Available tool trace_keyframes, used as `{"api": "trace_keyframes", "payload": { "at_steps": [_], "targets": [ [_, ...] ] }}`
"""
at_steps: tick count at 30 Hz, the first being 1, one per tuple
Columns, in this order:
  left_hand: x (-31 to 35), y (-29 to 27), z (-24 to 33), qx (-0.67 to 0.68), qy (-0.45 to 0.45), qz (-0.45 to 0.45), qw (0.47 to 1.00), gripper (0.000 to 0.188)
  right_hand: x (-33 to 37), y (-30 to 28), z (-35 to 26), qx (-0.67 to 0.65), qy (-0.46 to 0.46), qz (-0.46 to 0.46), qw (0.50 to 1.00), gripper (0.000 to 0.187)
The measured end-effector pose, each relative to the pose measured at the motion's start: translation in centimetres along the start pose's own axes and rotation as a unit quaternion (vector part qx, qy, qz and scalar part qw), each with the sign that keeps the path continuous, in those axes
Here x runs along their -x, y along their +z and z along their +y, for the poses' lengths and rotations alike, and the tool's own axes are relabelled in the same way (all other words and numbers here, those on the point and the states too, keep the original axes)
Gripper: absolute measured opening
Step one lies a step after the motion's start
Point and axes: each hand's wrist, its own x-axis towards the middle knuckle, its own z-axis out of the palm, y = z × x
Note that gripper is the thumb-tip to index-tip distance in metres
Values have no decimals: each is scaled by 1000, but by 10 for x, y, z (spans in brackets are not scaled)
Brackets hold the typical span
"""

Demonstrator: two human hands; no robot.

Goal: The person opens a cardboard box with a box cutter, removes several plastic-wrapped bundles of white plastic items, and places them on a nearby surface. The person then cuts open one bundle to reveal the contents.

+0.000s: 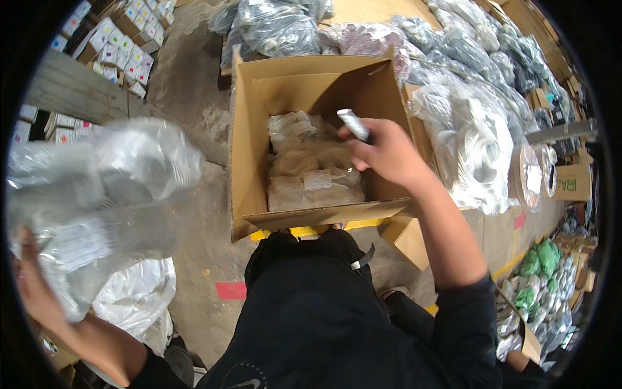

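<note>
Nearest us, a dark shirt [317, 318] carries a pale printed emblem [243, 377]. We find the left hand [44, 288] at the left rim with a clear bag [146, 162], up and well left of the box; its fingers are blurred and partly hidden, so we cannot tell whether they press together. The white label [81, 243] on this bag carries print too blurred for us to read. We record the right hand [392, 152] over the box's right side, fingers curled and pinching a small silver-and-dark tool [353, 123].

The box [248, 155] is brown cardboard, open at the top. Inside lie clear packs [285, 196]; we note a white slip [317, 180] on the nearer one, its print too small to read. A small carton [409, 241] sits near the box's lower right corner.

Farther off, at right, we see a sack [470, 152] of pale coils, then spools [526, 175] and a case [571, 183] with green lettering. Beyond the box lie wrapped bundles [278, 32]. At upper left, stacked cases [120, 52] bear coloured patches.
</note>
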Motion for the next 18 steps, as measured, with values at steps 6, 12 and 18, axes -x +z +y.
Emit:
{"api": "trace_keyframes", "payload": {
  "at_steps": [6, 12, 18],
  "targets": [
    [141, 17, -89, -149, -37, -94, 984, 51, -151, 56, 106, 385, 106, -226, 889, 56],
    [237, 18, -133, -206, -236, -54, 948, 56, -198, 57, 174, 382, 129, -328, 854, 94],
    [304, 4, -156, -201, -336, -81, 917, 57, -195, 73, 183, 270, 210, -404, 849, 93]
  ]
}}
